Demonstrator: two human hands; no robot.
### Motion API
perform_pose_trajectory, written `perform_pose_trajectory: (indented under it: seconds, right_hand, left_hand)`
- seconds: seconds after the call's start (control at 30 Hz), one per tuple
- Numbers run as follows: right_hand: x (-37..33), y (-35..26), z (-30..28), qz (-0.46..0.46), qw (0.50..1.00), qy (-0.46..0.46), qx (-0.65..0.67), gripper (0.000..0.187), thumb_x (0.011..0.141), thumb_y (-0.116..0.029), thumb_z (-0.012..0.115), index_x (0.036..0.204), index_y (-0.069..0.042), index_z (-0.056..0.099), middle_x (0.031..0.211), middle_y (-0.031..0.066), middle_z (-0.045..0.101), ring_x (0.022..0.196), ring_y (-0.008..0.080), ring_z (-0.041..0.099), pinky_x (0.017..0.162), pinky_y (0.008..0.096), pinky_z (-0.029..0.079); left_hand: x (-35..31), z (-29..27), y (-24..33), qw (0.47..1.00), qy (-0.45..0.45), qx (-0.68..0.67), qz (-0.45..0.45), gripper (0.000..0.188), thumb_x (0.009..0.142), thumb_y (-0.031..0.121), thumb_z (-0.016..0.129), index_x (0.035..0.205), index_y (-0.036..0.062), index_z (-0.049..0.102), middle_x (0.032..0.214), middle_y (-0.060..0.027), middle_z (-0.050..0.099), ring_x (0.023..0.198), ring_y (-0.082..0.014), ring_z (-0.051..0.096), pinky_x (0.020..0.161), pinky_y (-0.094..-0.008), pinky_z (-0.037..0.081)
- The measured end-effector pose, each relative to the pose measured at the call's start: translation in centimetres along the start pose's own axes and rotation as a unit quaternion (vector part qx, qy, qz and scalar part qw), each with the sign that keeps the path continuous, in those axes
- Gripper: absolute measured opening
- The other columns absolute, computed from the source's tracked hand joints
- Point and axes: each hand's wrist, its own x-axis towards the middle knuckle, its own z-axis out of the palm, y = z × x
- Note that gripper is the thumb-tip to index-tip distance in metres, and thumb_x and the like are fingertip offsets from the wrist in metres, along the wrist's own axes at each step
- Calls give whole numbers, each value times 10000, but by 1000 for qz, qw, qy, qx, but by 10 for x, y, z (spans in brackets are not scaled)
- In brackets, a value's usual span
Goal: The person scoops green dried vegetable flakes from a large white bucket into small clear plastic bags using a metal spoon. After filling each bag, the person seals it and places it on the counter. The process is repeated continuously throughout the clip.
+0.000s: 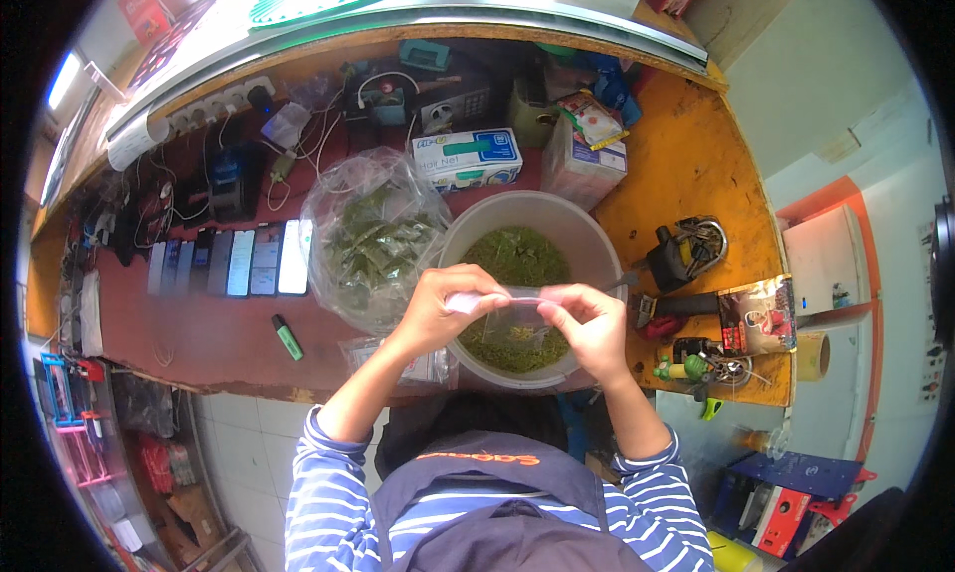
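Clear bag (513, 327) pinched by top edge in left hand (445, 301) and right hand (591, 325), fingers (487, 302) closed on it; held over tub (595, 246) of green shreds (509, 248).

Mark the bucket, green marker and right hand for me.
Bucket (595, 242): head view, inner wall, right side.
Green marker (288, 339): head view, mid-barrel.
Right hand (595, 327): head view, back of hand.
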Motion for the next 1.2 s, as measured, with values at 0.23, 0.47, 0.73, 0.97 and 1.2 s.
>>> perform_pose_trajectory:
  seconds: [0.23, 0.47, 0.73, 0.97, 1.2]
  right_hand:
    - [-1, 8, -4, -29, 999, -41, 15, 19, 849, 22, 679, 866, 14, 682, 798, 39, 661, 740, 84, 613, 683, 228, 503]
    - [-2, -5, 14, -74, 996, -56, -11, 51, 810, 14, 711, 854, 25, 686, 788, 49, 674, 758, 105, 659, 705, 249, 544]
    - [16, -13, 3, -68, 997, -17, 14, 38, 856, -36, 704, 876, -13, 683, 754, 22, 653, 658, 71, 596, 623, 219, 498]
    - [27, -8, 48, -261, 935, -53, -233, 136, 746, -71, 763, 848, -39, 679, 796, 95, 627, 704, 227, 629, 615, 329, 506]
    - [22, -14, 28, -275, 900, 58, -332, 76, 781, -51, 724, 855, -44, 709, 808, 90, 635, 699, 246, 628, 606, 339, 498]
  left_hand:
    - [-6, 22, 5, 996, 57, -52, -38, 76, 828, 69, 736, 871, 9, 723, 859, -69, 698, 787, -136, 635, 712, -269, 487]
    - [-17, 24, 16, 976, 161, 86, 115, 86, 779, 34, 751, 837, 24, 688, 805, -84, 680, 731, -218, 624, 658, -322, 497]
    - [1, -84, -5, 903, 293, 313, 19, 233, 933, 166, 608, 1091, 5, 666, 1109, -146, 637, 1044, -251, 610, 904, -341, 462]
    - [-9, -5, 2, 992, -44, -46, -109, 496, 982, 394, 507, 1300, 17, 559, 1029, -49, 641, 882, -128, 554, 754, -259, 454]
    - [-7, 5, 14, 986, 10, -138, -96, 403, 999, 343, 496, 1223, 26, 604, 1179, -121, 624, 1119, -211, 577, 977, -339, 432]
